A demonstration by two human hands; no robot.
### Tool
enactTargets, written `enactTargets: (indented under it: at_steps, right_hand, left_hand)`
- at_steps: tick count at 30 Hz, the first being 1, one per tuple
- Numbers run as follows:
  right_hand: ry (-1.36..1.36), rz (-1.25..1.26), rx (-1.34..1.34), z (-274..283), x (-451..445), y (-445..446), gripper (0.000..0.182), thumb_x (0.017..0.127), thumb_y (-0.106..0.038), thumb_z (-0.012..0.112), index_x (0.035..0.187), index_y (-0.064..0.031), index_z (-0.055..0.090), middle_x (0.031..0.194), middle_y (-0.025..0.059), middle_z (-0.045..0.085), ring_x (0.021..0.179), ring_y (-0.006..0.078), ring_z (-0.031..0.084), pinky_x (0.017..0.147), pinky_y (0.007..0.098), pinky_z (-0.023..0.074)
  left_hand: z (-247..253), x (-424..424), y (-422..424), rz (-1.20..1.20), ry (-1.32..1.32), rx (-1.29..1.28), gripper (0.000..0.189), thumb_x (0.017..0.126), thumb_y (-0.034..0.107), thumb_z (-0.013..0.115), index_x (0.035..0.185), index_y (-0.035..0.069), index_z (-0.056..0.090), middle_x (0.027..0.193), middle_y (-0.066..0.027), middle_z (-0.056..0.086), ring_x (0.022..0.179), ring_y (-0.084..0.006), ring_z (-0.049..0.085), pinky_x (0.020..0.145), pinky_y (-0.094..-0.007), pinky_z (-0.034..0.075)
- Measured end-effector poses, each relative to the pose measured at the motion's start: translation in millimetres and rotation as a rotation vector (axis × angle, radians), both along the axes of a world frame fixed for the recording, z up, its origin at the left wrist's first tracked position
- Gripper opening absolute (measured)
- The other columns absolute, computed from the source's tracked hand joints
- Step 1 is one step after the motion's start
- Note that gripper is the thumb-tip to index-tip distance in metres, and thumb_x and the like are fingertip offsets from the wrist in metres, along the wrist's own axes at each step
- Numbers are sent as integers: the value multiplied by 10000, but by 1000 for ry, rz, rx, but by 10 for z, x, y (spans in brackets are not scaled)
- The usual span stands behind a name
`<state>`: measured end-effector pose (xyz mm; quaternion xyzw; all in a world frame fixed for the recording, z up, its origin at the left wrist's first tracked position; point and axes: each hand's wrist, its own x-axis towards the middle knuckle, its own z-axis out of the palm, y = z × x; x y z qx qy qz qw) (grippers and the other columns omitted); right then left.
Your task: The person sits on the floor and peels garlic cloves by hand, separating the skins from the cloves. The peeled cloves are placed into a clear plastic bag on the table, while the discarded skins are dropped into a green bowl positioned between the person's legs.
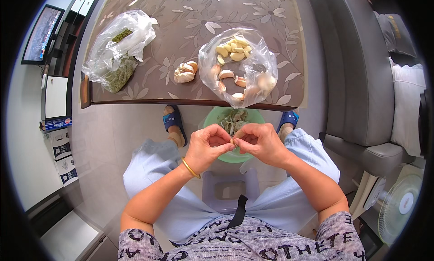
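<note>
Between the fingertips of my left hand (211, 144) and my right hand (261, 142) is a small garlic clove (232, 141), mostly covered by the fingers. Both hands hover over a light green plastic basin (259, 117), which holds dry garlic skins (234, 120). On the table, a clear plastic bag (251, 35) lies spread open. Peeled pale cloves (237, 56) are heaped at its far side, and several unpeeled cloves (226, 74) lie nearer me. A partly broken garlic bulb (185, 72) sits left of the bag.
The table (159, 34) has a flower-patterned cover. At its left lies a plastic bag (139, 40) with a green, grainy content (120, 74). A lilac plastic stool (252, 183) is beneath me. A grey sofa (359, 74) and a fan (403, 203) stand at the right.
</note>
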<state>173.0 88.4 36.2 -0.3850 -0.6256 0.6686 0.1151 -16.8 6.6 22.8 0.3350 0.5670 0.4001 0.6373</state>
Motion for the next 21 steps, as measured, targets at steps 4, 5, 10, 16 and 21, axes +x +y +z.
enactTargets:
  at_steps: [4, 5, 10, 16, 21]
  right_hand:
    - [-32, 16, 38, -48, 14, -3, 138, 862, -114, 676, 870, 24, 682, 720, 71, 661, 646, 106, 636, 612, 263, 518]
    - [-28, 3, -17, -43, 18, 0, 140, 863, -115, 674, 873, 24, 683, 723, 70, 666, 647, 104, 637, 611, 262, 517]
    - [5, -50, -215, -6, 9, 38, 146, 879, -117, 669, 885, 29, 684, 742, 72, 685, 645, 93, 639, 606, 258, 515]
    - [31, 9, -22, 23, 9, 25, 131, 891, -106, 675, 882, 25, 685, 733, 73, 661, 642, 120, 651, 603, 267, 518]
    - [23, 51, 28, 19, 25, 30, 123, 873, -96, 676, 859, 26, 679, 733, 80, 661, 637, 132, 653, 599, 280, 520]
  left_hand:
    - [18, 9, -3, -19, -30, -2, 161, 817, -1, 763, 909, 3, 631, 884, -52, 705, 833, -105, 684, 749, -239, 556]
    - [27, 18, -2, -10, -48, 1, 156, 814, 1, 766, 897, 7, 634, 872, -44, 707, 819, -98, 684, 740, -234, 557]
    - [22, -44, 39, 39, -261, -71, 205, 816, 28, 783, 932, 9, 615, 907, -68, 709, 857, -131, 697, 769, -252, 562]
    - [7, -38, 21, 4, -148, -53, 194, 812, 28, 784, 909, 18, 617, 869, -46, 701, 830, -108, 691, 743, -243, 560]
    - [15, -9, 4, -33, -49, -27, 170, 811, 11, 774, 884, 19, 621, 836, -25, 693, 797, -83, 679, 713, -227, 553]
